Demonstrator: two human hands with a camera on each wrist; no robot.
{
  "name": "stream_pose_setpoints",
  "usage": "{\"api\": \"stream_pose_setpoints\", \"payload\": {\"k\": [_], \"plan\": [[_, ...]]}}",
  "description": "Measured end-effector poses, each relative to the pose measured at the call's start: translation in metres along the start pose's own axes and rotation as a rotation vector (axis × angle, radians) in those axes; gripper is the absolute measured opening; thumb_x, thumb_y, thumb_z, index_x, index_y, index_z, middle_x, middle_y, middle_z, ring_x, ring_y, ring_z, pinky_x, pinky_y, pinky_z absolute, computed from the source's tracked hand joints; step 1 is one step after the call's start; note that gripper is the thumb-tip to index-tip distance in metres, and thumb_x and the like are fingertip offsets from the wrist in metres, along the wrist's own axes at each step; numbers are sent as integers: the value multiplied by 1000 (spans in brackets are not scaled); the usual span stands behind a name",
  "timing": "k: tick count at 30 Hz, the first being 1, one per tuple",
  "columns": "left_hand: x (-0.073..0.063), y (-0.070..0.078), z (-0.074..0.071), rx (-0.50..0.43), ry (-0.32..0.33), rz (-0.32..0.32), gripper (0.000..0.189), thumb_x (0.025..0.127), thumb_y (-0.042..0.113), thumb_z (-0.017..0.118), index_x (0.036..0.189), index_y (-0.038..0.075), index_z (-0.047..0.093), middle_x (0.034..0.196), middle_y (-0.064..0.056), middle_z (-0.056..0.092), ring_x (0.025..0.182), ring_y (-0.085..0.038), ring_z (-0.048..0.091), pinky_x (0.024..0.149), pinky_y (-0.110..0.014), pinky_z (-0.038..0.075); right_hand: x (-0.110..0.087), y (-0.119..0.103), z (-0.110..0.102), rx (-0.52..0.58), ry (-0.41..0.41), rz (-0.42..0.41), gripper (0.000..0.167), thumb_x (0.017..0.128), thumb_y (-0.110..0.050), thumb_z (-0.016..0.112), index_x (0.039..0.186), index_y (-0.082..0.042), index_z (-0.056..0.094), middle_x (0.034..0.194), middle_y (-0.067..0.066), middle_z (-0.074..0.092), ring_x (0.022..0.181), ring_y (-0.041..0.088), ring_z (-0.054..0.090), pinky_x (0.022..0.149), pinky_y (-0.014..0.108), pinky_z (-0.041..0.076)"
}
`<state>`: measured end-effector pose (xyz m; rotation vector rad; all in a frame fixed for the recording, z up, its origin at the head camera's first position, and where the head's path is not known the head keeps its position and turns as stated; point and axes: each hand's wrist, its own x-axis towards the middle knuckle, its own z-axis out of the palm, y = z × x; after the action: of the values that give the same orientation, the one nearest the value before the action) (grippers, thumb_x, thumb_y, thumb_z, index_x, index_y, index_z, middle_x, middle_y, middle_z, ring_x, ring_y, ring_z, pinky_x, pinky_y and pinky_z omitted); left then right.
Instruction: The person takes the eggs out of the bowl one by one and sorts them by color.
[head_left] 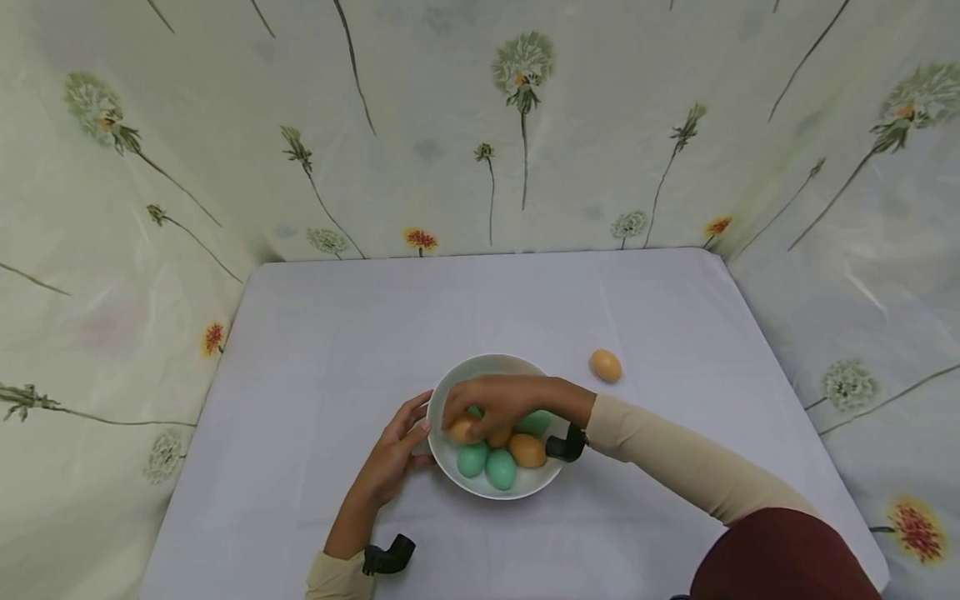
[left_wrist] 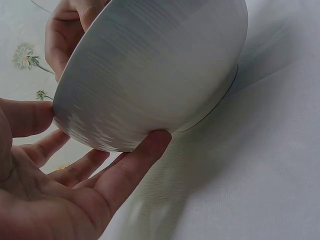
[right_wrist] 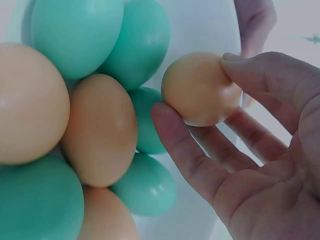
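Note:
A white bowl [head_left: 487, 365] holds several green eggs [head_left: 501, 469] and orange-brown eggs [head_left: 527, 451]. My right hand [head_left: 501, 400] reaches over the bowl's far side. Between its thumb and fingertips it pinches an orange-brown egg [right_wrist: 201, 90], above the bowl's inside near the left rim. Against the bowl's outer left wall rests my left hand [head_left: 393, 454], with fingers fairly straight and spread. Seen in the left wrist view, its fingertips touch the rim and the lower outer wall [left_wrist: 145, 95]. My right forearm and hand hide part of the bowl's contents in the head view.
One orange-brown egg [head_left: 606, 366] lies on the white-covered table [head_left: 337, 333], right of the bowl and beyond the right forearm. Flower-printed sheeting [head_left: 450, 125] rises behind the table and along both sides. Each wrist carries a black camera mount [head_left: 388, 555].

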<state>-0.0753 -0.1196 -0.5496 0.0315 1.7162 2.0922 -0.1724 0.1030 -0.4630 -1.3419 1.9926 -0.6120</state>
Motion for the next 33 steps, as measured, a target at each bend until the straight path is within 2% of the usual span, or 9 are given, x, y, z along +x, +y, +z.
{"api": "stream_pose_setpoints", "payload": {"k": [5, 11, 17, 23, 30, 33], "plan": [[0, 0, 1, -2, 8, -9, 49, 106, 21, 49, 154, 22, 35, 156, -14, 37, 129, -37, 53, 87, -48, 58, -11, 3, -7, 11, 38, 1, 34, 92, -11, 71, 126, -9, 69, 127, 0, 65, 121, 13, 57, 105, 34, 47], [0, 2, 2, 7, -14, 3, 51, 106, 21, 48, 155, 19, 32, 158, -17, 34, 130, -40, 51, 87, -49, 57, -36, 8, -18, 53, 101, 37, 34, 93, -11, 68, 127, -11, 67, 129, 0, 63, 122, 15, 56, 101, 39, 51], [-2, 2, 3, 16, 3, 5, 50, 106, 21, 49, 154, 20, 35, 156, -18, 36, 127, -38, 53, 86, -49, 58, -70, 13, -33, 118, 191, 96, 35, 93, -15, 71, 127, -19, 67, 131, -1, 62, 121, 17, 57, 90, 32, 56], [-3, 2, 6, 9, 27, -7, 50, 105, 20, 51, 153, 22, 37, 155, -15, 39, 126, -34, 55, 84, -45, 58, -113, 25, -42, 155, 304, 195, 34, 94, -17, 70, 129, -17, 67, 131, -1, 62, 114, 19, 58, 83, 32, 57], [-3, 3, 6, 18, 32, 3, 51, 104, 24, 53, 152, 21, 38, 154, -17, 40, 124, -33, 55, 83, -45, 58, -166, 44, -49, 173, 444, 354, 33, 94, -19, 71, 127, -21, 68, 130, -1, 64, 119, 22, 57, 92, 43, 53], [-4, 2, 6, 24, 26, 9, 51, 105, 24, 52, 153, 19, 36, 154, -18, 38, 124, -32, 55, 84, -45, 58, -184, 55, -49, 167, 488, 418, 35, 93, -19, 72, 127, -21, 68, 129, -2, 64, 117, 22, 57, 92, 42, 50]]}}
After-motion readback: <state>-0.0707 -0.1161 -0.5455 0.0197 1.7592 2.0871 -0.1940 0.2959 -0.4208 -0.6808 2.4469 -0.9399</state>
